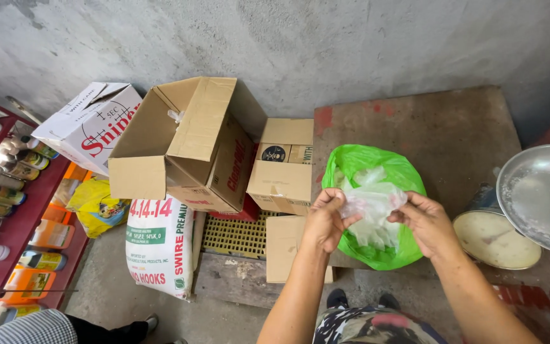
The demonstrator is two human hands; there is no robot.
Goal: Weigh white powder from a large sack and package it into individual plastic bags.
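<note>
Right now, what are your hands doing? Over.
Left hand and right hand both pinch a clear plastic bag. Green bag beneath, on table. Nothing in the way.

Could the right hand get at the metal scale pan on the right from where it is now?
Probably yes. The metal scale pan lies just to the right of the right hand with nothing between them. But that hand and the left hand are both pinching a clear plastic bag over the green bag, so it isn't free.

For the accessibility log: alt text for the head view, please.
Both hands, left hand and right hand, pinch a clear plastic bag above a green bag on a worn table. Cardboard boxes stand left.
</note>
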